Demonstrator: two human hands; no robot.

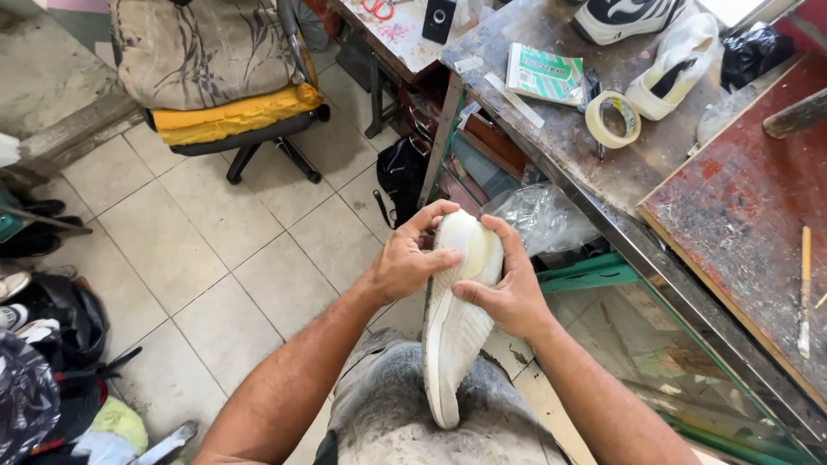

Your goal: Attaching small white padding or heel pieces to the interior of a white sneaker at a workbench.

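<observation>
Grey dusty trousers point(405, 405) fill the bottom of the view, and a white shoe point(454, 327) rests heel-down on the person's lap, sole facing up and toe pointing away. Both hands are clamped on its front end: the left hand point(405, 258) wraps the toe from the left with the thumb pressed across the sole, and the right hand point(508, 288) grips from the right, thumb on the sole just below a smooth pale yellowish patch point(476, 250) near the toe. Just beyond the shoe, a crumpled clear plastic bag point(538, 215) sits on a shelf under the workbench; what is in it cannot be told. A green metal frame point(590, 271) runs beside it. On the scuffed grey workbench point(568, 138) above lie a roll of cream masking tape point(612, 119), a flat green and white packet point(544, 75) with a printed face, and a white sneaker point(676, 65) lying on its side, with a black and white sneaker point(624, 17) behind it. A worn red board point(741, 207) at right carries a thin brush point(804, 288). To the left, on the tiled floor point(189, 250), stands an office chair point(233, 86) padded with a yellow cushion and patterned cloth, and shoes and bags point(43, 344) are heaped at the far left edge.
</observation>
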